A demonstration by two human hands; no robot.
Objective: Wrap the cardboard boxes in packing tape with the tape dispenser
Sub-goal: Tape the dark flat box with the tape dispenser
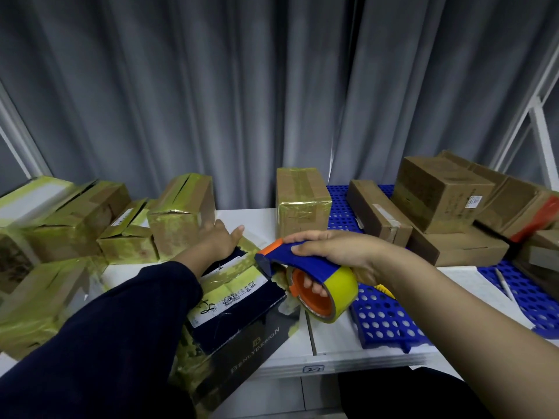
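— Sleeve (106,343) and dark box (239,325) nearest: how placed?
— Box set cornerwise on the white bench (332,337); left hand (219,238) at its far end, fingers straight.
— Tape dispenser (305,261)?
— Right hand (335,252), grip curled round its handle, just right of the box; long axis left–right, cutter pointing left.
— Surroundings?
— Grey curtain (272,86); taped boxes (302,204).

Left arm at the lower left of the frame, and it's in a long sleeve (106,343); dark navy, plain, no print or logo showing; soft folds run along the fabric; the cuff ends at the wrist near mid-frame, so the left hand (220,240) is uncovered; over on the right, the right hand (329,252) and its forearm (453,303) are bare right down to the lower right edge.
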